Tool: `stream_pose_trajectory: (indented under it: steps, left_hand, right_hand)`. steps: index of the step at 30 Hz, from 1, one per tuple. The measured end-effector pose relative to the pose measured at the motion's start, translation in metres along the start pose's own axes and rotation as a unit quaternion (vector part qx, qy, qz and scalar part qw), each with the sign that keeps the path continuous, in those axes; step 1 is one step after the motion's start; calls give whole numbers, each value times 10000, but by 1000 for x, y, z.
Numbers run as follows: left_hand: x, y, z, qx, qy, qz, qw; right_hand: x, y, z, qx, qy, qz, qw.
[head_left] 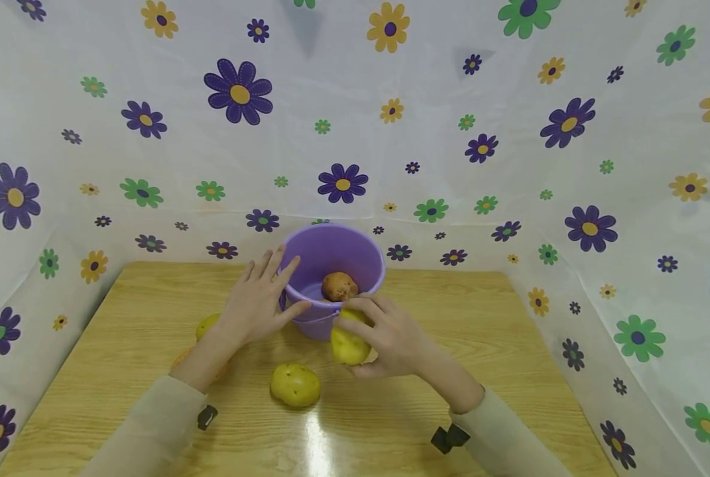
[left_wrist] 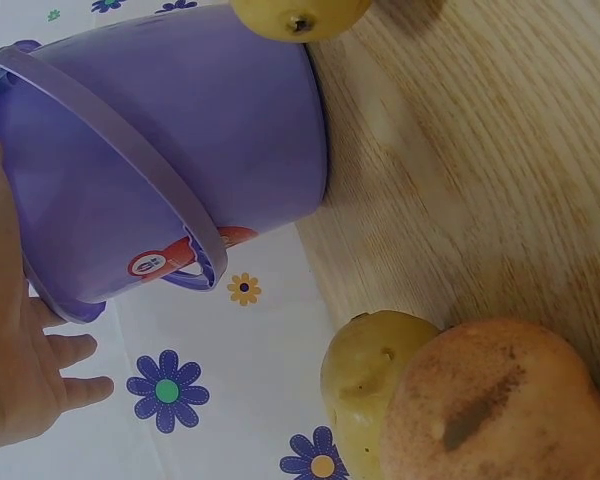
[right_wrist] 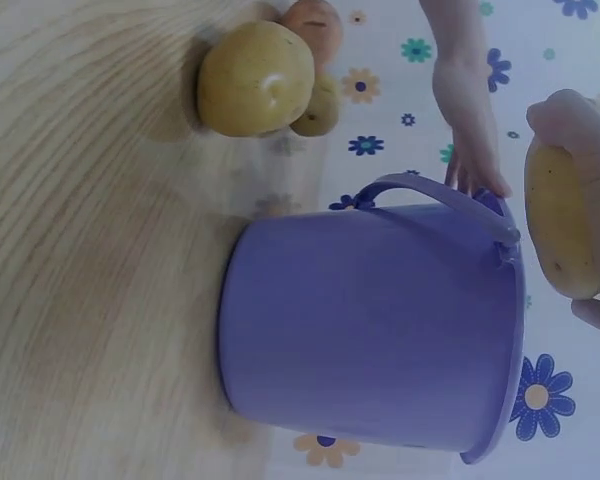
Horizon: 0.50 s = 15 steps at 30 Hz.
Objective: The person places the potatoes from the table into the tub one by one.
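Note:
A purple bucket (head_left: 325,244) stands upright on the table with one brown potato (head_left: 339,287) inside. My left hand (head_left: 253,306) rests on the bucket's left rim, its fingers spread and fairly straight. In front of the rim, my right hand (head_left: 399,338) grips a yellow potato (head_left: 347,346); the right wrist view has this potato beside the bucket's mouth, above the tabletop. Another yellow potato (head_left: 295,385) lies on the table before the bucket. Partly hidden by my left forearm are a third yellow potato (left_wrist: 375,385) and a reddish-brown potato (left_wrist: 505,405), side by side.
The wooden table (head_left: 450,424) is enclosed at the back and both sides by white flowered cloth (head_left: 450,73). The bucket's purple handle (left_wrist: 130,150) hangs down over its front. A dark strap piece (head_left: 450,438) shows at my right sleeve.

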<state>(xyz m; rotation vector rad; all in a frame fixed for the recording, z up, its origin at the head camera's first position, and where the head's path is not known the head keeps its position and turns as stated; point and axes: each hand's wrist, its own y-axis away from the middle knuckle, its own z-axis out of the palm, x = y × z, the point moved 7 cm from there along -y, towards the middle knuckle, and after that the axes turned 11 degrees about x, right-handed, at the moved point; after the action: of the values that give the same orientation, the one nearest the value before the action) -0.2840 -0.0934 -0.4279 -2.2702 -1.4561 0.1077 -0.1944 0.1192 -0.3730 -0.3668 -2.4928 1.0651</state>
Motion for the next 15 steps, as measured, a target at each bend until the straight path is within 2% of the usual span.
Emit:
stream_pose_trajectory:
  steps: [10, 15]
  left_hand:
    - [1, 0, 1, 14, 8, 46, 10000]
    - [0, 0, 1, 20, -39, 51, 10000]
  right_hand:
    - [11, -13, -4, 230, -394, 329, 9984]
    - [18, -21, -5, 253, -433, 362, 9981]
